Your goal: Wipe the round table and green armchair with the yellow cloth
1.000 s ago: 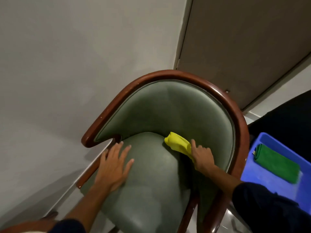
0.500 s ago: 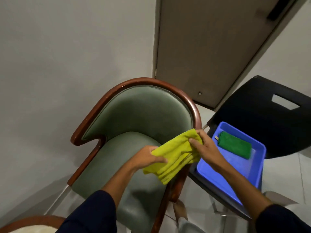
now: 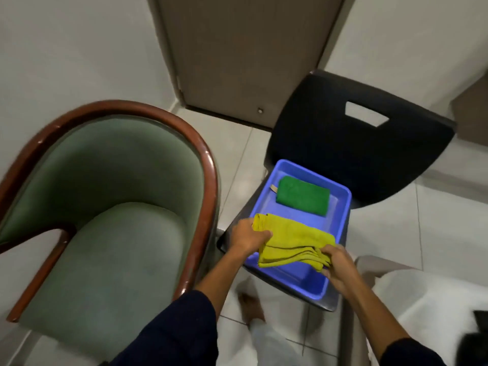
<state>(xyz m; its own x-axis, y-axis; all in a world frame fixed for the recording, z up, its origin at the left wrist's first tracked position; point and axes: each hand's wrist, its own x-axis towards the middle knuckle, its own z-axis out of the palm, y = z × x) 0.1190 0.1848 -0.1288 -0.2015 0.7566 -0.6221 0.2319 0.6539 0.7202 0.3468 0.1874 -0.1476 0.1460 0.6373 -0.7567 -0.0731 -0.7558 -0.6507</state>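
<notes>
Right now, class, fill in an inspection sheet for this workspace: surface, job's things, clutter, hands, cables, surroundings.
Surface: blue tray on black chair; round table not in view.
Job's things: yellow cloth folded, over the tray; armchair beside it, seat bare.
Clutter: green cloth folded in the tray.
Hands: left hand and right hand each grip an end of the yellow cloth.
Cables: nothing seen.
Surroundings: tiled floor, door, pale walls.
</notes>
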